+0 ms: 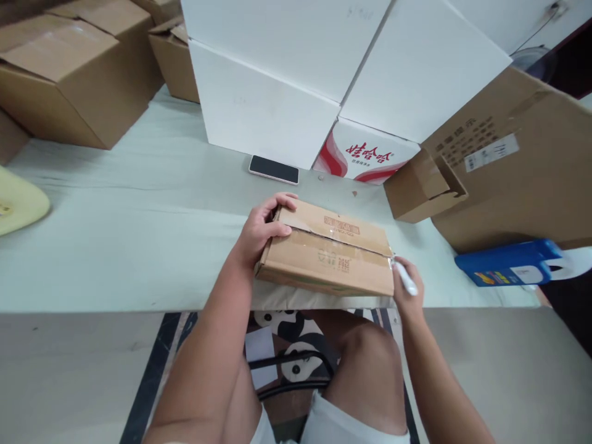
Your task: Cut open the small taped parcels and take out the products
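A flat brown cardboard box [330,250], taped along its top seam and stamped in red, lies at the near edge of the pale table [139,234]. My left hand [261,229] grips its left end, thumb on top and fingers curled over the far corner. My right hand [406,287] is closed round a white pen-like tool [406,277], whose tip touches the box's right end at the seam.
A dark phone [274,169] lies behind the box. Large white boxes [296,68] and a red-and-white printed carton [365,154] stand at the back. Brown cartons [69,74] sit far left, a big brown carton [513,166] right, a blue pack [509,263] beside it. My knees are below the table edge.
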`<state>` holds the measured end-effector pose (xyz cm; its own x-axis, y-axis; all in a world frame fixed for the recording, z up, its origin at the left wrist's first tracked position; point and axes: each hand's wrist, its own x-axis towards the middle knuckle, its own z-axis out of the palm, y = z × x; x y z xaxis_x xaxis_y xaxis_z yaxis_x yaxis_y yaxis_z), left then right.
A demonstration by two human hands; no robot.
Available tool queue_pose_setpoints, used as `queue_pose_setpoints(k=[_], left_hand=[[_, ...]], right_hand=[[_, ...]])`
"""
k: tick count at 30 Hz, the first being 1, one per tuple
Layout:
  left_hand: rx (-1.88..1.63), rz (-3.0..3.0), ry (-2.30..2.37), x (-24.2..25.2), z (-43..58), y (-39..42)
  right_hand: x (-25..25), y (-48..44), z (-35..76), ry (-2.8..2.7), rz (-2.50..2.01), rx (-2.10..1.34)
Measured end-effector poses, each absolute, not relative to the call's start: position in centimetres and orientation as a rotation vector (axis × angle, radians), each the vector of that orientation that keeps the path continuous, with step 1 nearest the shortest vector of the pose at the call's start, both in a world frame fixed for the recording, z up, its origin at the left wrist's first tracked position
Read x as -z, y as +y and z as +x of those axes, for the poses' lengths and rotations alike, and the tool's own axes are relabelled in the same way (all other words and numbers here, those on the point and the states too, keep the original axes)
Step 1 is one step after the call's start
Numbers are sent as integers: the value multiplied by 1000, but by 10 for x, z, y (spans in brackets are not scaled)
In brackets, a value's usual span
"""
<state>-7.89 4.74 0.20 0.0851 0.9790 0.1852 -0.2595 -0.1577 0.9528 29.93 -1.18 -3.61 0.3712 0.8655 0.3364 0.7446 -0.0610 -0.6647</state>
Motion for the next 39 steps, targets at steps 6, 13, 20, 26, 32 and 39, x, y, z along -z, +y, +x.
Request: queue_pose_setpoints(k=[6, 13, 20, 26, 32, 39], left_hand=[[-1376, 1170, 917, -4, -81, 49], [-1477, 1180, 1130, -10, -83, 51], [-1822, 1250, 1355, -14, -94, 44], [-1842, 1268, 1439, -18, -74, 30], [-1927, 1273, 1355, -23, -61, 23], [-1764, 1650, 1585, -37, -77, -1]], right_hand=[[73, 8, 302, -1514, -1977, -329], [5, -18, 238, -1455, -1402, -512], [-42, -14, 194, -1499, -1386, -514], [-22, -15, 205, -1357, -1123, -753], [2, -15, 225, -1052, -914, -1103], [-1, -12, 231, -1177, -950, -1111]])
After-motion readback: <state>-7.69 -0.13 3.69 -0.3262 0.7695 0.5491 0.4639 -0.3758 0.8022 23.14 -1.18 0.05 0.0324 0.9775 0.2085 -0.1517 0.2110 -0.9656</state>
